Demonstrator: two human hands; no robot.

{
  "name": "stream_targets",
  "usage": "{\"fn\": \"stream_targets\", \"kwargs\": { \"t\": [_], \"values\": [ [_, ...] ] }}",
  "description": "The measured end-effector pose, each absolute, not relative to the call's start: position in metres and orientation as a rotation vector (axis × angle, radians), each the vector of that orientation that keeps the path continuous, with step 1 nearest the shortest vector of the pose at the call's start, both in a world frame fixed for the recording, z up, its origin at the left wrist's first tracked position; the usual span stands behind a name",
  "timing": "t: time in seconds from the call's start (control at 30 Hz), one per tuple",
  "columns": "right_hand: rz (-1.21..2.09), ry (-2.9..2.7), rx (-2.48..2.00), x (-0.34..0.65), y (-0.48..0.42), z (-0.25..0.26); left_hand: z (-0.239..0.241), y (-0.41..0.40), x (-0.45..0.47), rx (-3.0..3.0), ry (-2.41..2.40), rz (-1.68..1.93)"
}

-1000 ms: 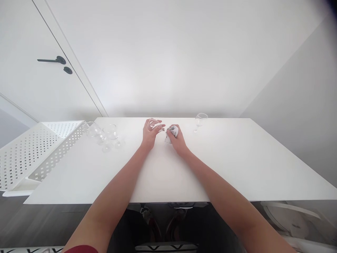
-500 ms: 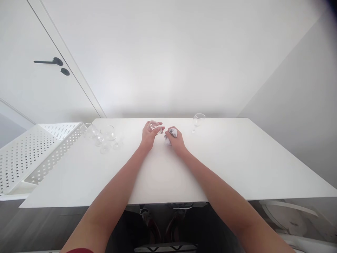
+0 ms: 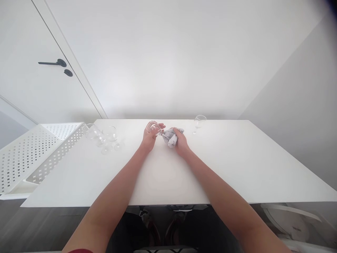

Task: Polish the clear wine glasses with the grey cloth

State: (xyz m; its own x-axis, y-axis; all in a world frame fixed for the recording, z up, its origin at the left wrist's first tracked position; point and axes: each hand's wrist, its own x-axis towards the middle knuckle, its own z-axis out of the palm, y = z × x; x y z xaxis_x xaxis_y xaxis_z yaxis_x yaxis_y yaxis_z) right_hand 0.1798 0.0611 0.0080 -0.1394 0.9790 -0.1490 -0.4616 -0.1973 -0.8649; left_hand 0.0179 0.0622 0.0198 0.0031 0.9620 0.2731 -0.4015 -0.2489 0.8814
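My left hand [image 3: 150, 136] is closed around the bowl of a clear wine glass [image 3: 153, 127], which lies tilted with its stem toward the right. In my right hand [image 3: 181, 140] is a crumpled grey-white cloth [image 3: 171, 137], bunched against the stem end of the glass. The cloth hides the foot of the glass. Both hands are above the middle of the white table [image 3: 168, 175], toward its far side. To the right of my right hand another wine glass [image 3: 200, 122] stands upright on its own.
Several clear glasses [image 3: 109, 133] stand close together at the table's left. Beside them, at the left edge, are white perforated panels [image 3: 23, 154]. A wall [image 3: 168, 63] rises behind the table, and a door with a black handle [image 3: 61, 63] is at far left.
The cloth has spread out from my right fist and now wraps over the stem end of the glass. My left hand stays on the bowl. The view has shifted slightly.
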Motion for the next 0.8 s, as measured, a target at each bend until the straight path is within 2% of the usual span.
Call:
{"fn": "stream_targets", "kwargs": {
  "t": [0.17, 0.27, 0.43, 0.67, 0.8],
  "values": [
    [2.041, -1.187, -0.744, 0.184, 0.043, 0.022, 0.018, 0.061, 0.015, 1.155, 0.740, 1.363],
    [2.018, -1.443, -0.725, 0.185, 0.038, 0.024, 0.016, 0.062, 0.015, 1.247, 0.692, 1.340],
    [1.371, -1.704, -0.895, 0.177, 0.043, 0.016, 0.016, 0.064, 0.016, 1.290, 0.768, 1.535],
    [0.483, -2.018, -1.119, 0.178, 0.055, 0.003, 0.019, 0.060, 0.022, 1.215, 0.880, 1.618],
    [0.268, -1.974, -1.176, 0.183, 0.058, 0.003, 0.017, 0.060, 0.023, 1.237, 0.883, 1.599]
  ]
}}
